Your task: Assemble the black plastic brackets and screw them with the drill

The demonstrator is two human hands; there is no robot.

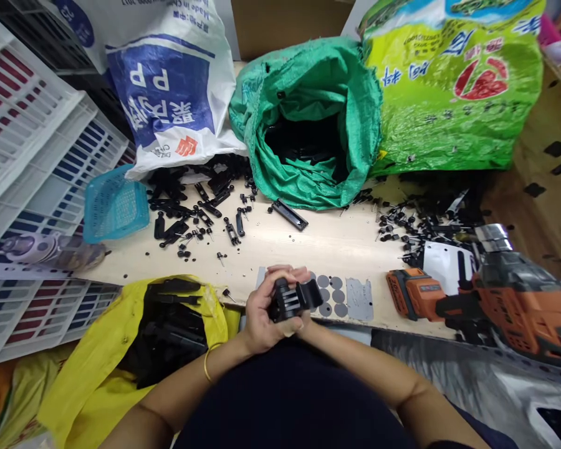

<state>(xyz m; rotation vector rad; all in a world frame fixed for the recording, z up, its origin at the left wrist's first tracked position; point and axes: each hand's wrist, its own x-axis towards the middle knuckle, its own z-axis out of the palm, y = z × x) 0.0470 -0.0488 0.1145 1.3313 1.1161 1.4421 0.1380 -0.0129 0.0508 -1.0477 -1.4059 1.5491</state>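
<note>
My left hand (260, 310) is wrapped round a black plastic clamp (290, 302), with the thumb along its lower edge. The clamp has a ribbed part on the left and a smooth curved piece on the right. My right hand (305, 325) is against the clamp's underside; most of it is hidden behind the clamp and my left hand, so I cannot make out its grip. Both hands are at the bench's near edge, close to my body. Just right of them are round grey discs (340, 294) and a grey plate (359, 299).
A green woven sack (364, 143) stands open between a white sack (168, 93) and a yellow-green sack (449, 112). Loose black parts (172, 227) and screws (404, 218) are scattered about. An orange power drill (523, 293), blue basket (115, 209) and yellow bag (98, 349) flank the bench.
</note>
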